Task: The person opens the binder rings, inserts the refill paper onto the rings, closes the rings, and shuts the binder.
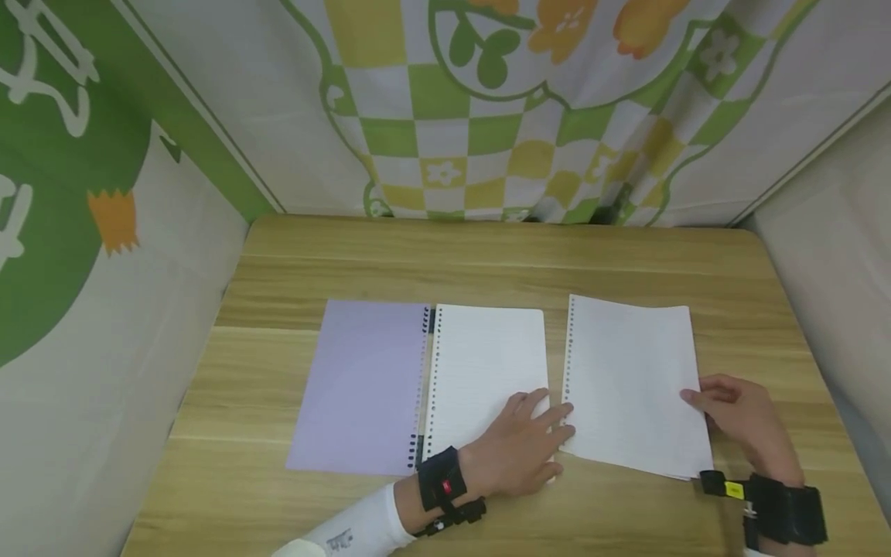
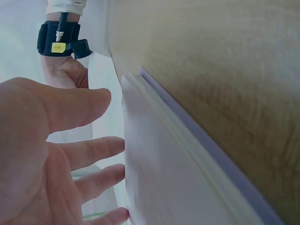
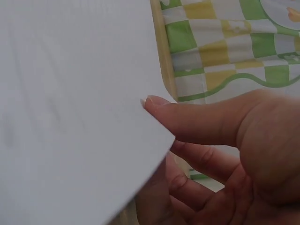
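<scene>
On the table lies an opened loose-leaf binder notebook: its lilac cover (image 1: 362,387) is on the left and a stack of white lined paper (image 1: 487,356) on the right. My left hand (image 1: 518,449) rests over that stack's lower right part, fingers spread and fairly straight, fingertips reaching the neighbouring sheets. To the right, white hole-punched loose-leaf sheets (image 1: 629,379) lie slightly turned, holes along their left edge. My right hand (image 1: 745,418) pinches their right edge, thumb on top and the other fingers beneath. In the right wrist view the held paper (image 3: 79,117) fills the left side.
The wooden table (image 1: 487,263) extends around the notebook and sheets. A green, yellow and white checked curtain (image 1: 473,147) hangs behind its far edge. Pale cloth walls stand at both sides, the left one (image 1: 76,433) with a green print.
</scene>
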`<act>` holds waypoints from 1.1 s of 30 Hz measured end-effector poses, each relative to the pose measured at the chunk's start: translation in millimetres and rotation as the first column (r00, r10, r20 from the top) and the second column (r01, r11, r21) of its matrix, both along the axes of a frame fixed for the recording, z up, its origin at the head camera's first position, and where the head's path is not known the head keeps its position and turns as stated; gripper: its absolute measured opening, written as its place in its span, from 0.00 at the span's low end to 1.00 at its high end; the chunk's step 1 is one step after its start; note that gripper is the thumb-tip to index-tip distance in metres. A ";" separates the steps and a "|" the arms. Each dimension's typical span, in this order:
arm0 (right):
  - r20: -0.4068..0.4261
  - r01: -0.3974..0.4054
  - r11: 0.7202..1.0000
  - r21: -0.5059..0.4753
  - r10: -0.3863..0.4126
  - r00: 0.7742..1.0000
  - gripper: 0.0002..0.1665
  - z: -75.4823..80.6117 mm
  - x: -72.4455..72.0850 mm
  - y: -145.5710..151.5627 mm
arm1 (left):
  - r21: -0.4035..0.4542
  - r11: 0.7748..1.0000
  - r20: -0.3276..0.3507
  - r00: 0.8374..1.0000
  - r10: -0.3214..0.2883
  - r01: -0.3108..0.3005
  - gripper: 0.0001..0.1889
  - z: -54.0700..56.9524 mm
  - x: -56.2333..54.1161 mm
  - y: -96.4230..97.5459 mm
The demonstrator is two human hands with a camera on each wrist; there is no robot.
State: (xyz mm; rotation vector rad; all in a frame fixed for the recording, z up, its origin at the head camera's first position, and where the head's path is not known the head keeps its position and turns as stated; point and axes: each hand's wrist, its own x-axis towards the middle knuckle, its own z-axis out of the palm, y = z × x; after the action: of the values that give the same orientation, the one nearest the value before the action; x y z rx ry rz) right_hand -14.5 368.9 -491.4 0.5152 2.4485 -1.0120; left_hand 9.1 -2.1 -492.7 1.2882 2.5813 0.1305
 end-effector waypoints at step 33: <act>-0.026 -0.043 0.733 -0.679 0.035 0.999 0.27 -6.5 12.0 -85.8 | 0.316 0.464 0.907 0.407 0.108 -0.828 0.24 -0.3 -41.0 -61.4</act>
State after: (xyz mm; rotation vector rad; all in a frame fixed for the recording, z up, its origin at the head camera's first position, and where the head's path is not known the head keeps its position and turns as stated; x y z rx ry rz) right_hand -2.4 283.0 -498.0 0.1953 1.8703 -1.7738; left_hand -32.0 -63.5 -493.0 0.1951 1.9138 1.6805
